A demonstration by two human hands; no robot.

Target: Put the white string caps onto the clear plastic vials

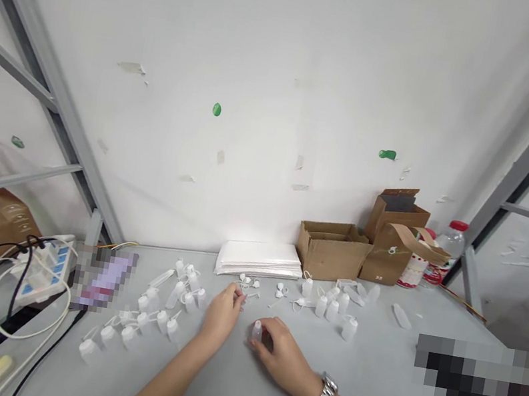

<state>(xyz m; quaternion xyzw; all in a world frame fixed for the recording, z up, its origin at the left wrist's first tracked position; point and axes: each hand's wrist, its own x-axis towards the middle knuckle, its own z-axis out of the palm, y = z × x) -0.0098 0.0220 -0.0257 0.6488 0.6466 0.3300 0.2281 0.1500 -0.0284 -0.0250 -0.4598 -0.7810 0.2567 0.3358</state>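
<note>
My right hand (284, 353), with a metal watch on its wrist, is closed around a small translucent plastic bottle (257, 332) that stands upright on the grey table. My left hand (223, 316) is further forward, fingertips pinched together beside a few loose white caps with straps (256, 284). Whatever lies between those fingertips is too small to make out. To the left of my left hand stand several small bottles with white strapped caps (142, 321). More capped bottles (331, 310) are grouped at the right, and an uncapped bottle (401, 316) lies on its side.
A stack of white sheets (259, 259) rests against the wall, beside an open cardboard box (333, 257), a brown paper bag (391, 246) and a red-capped plastic bottle (450, 246). A power strip (49, 273) with tangled cables occupies the left side. Metal frame posts flank the table.
</note>
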